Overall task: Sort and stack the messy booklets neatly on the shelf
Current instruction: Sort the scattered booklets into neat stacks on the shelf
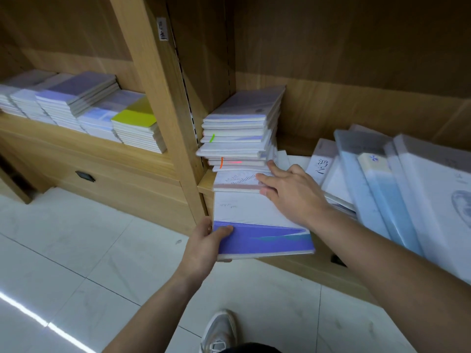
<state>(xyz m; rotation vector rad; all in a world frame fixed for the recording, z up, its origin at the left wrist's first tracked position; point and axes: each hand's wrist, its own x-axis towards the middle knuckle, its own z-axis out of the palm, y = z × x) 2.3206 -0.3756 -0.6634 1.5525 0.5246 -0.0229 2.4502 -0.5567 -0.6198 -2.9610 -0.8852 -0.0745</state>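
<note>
A white booklet with a purple band point(257, 225) juts out past the front edge of the wooden shelf point(205, 183). My left hand point(206, 244) grips its near left corner, thumb on the purple cover. Behind it lies a white booklet with a brown stripe point(237, 182), and my right hand point(288, 189) rests on its right side with fingers stretched toward the tall uneven stack of booklets point(242, 131) at the shelf's left end. Loose pale booklets point(382, 179) lie overlapping and slanted to the right.
A wooden upright point(163, 93) divides this bay from the left bay, where neat stacks point(76, 103) stand, one with a yellow-green cover point(135, 115). Below are drawer fronts with dark handles point(85, 176). White floor tiles and my shoe point(220, 332) are underneath.
</note>
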